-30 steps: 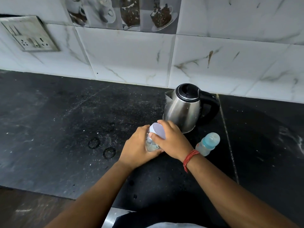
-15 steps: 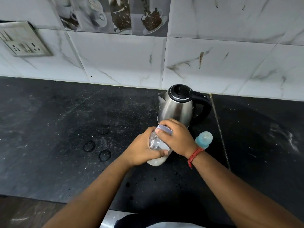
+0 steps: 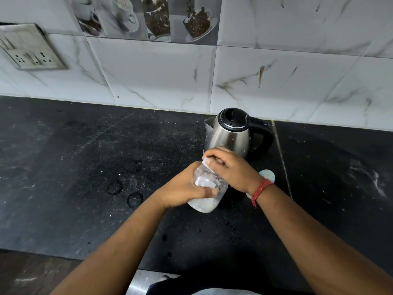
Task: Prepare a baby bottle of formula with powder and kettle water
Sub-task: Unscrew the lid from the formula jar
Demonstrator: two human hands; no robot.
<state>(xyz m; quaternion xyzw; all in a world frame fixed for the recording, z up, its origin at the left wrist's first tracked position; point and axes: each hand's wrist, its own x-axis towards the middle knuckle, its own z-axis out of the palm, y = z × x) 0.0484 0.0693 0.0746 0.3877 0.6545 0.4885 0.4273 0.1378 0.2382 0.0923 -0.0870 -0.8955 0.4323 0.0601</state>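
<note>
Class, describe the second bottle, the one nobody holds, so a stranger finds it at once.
Start at the steel kettle on the black counter. Just in front, behind the right hand, lies a small bottle. Its pale blue cap distinguishes it from the clear held bottle.

1. A black stone tabletop (image 3: 63, 167) carries a seam (image 3: 281, 158) running front to back near its right side.
2. Behind its far edge rises a white marbled tile wall (image 3: 276, 81).
3. A switch plate (image 3: 32, 48) sits at the wall's left; coffee-cup picture tiles (image 3: 148, 18) run along the top.
</note>
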